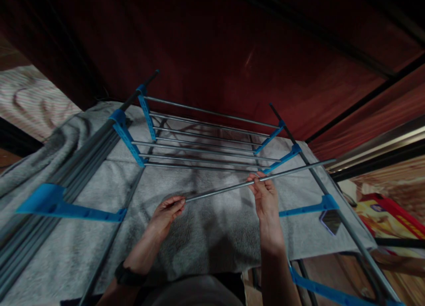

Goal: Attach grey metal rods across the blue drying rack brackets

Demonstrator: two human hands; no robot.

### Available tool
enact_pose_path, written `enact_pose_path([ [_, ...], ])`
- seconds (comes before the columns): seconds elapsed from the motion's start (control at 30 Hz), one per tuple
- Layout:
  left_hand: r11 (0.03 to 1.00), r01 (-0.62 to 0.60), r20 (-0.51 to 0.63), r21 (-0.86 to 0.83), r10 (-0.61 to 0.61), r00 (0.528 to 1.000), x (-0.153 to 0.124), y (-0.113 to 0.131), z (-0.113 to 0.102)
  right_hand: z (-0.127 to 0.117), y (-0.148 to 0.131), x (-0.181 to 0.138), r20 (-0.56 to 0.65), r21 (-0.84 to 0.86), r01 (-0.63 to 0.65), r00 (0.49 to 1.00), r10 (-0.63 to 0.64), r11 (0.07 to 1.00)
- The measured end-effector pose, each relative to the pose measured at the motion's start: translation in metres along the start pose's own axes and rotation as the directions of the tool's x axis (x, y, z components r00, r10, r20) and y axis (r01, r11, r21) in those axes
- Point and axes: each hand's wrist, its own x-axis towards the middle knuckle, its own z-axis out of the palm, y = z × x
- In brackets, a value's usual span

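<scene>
A thin grey metal rod (219, 191) is held slantwise in front of me, its far end rising to the right. My left hand (171, 208) pinches the rod's left end. Around its middle, the fingers of my right hand (262, 189) are closed. Behind it stands a rack frame of grey tubes with blue plastic brackets (128, 142); several crossbars (206, 151) span its two far tiers. Nearer to me, a blue bracket on the left (66, 206) and another on the right (307, 208) have no crossbar between them.
Several loose grey tubes (83, 164) lie along the left on a grey fleece blanket (206, 235). A phone (331, 222) rests by the right upright. A red and yellow box (388, 217) is at the far right. Dark red fabric (212, 45) hangs behind the rack.
</scene>
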Motion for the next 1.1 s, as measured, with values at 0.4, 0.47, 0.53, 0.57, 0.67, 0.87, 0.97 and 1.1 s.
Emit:
enact_pose_path([
  [0.4, 0.997, -0.029, 0.082, 0.069, 0.024, 0.996, -0.006, -0.011, 0.009, 0.014, 0.009, -0.013, -0.018, -0.001, -0.014, 1.000, 0.014, 1.000],
  [0.47, 0.995, -0.046, 0.081, 0.084, 0.039, 0.996, -0.007, -0.013, 0.009, 0.014, 0.011, -0.014, -0.010, -0.005, -0.016, 1.000, 0.016, 1.000],
  [0.53, 0.994, -0.057, 0.088, 0.096, 0.048, 0.995, -0.008, -0.014, 0.009, 0.014, 0.014, -0.014, 0.003, -0.011, -0.015, 1.000, 0.015, 1.000],
  [0.57, 0.993, -0.061, 0.095, 0.100, 0.051, 0.994, -0.009, -0.015, 0.010, 0.014, 0.014, -0.015, 0.009, -0.010, -0.018, 1.000, 0.018, 1.000],
  [0.67, 0.993, -0.057, 0.100, 0.103, 0.047, 0.994, -0.009, -0.016, 0.011, 0.017, 0.016, -0.018, 0.013, -0.002, -0.030, 0.999, 0.030, 1.000],
  [0.87, 0.993, -0.059, 0.140, 0.101, 0.044, 0.989, -0.007, -0.020, 0.012, 0.019, 0.021, -0.027, 0.039, -0.029, -0.065, 0.997, 0.066, 0.997],
  [0.97, 0.993, -0.058, 0.157, 0.102, 0.042, 0.987, -0.008, -0.022, 0.013, 0.020, 0.025, -0.030, 0.060, -0.037, -0.096, 0.993, 0.098, 0.995],
  [1.1, 0.992, -0.051, 0.186, 0.113, 0.030, 0.982, -0.009, -0.023, 0.015, 0.025, 0.030, -0.034, 0.088, -0.056, -0.097, 0.991, 0.102, 0.994],
])
